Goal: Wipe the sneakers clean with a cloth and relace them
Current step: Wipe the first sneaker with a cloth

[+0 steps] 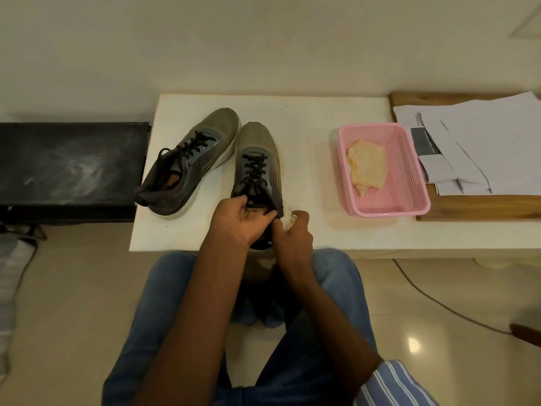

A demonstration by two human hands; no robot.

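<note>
Seated at a low white table (307, 230), both sneakers on it. Near sneaker (257, 168) lay with its long axis running six to twelve o'clock, toe away, heel at the table's near edge, laces still threaded. Left hand (237, 221) gripped the collar and heel from the nine o'clock side, fingers curled over the opening, steadying the shoe. Right hand (292, 238) clenched round a bunched pale cloth (288, 216), pressed against the heel's three o'clock flank. Uncleaned length of that side seemed to stretch toward twelve o'clock from the cloth, so likely a stroke straight along the shoe's axis, right hand the nearer for it.

Second sneaker (190, 162) sat at ten o'clock of the first, angled toe toward one o'clock, toes nearly touching, no hand on it. Pink basket (409, 206) at three o'clock, well apart, holding another crumpled yellowish cloth (367, 167). Loose papers (483, 142) beyond it on a wooden board.
</note>
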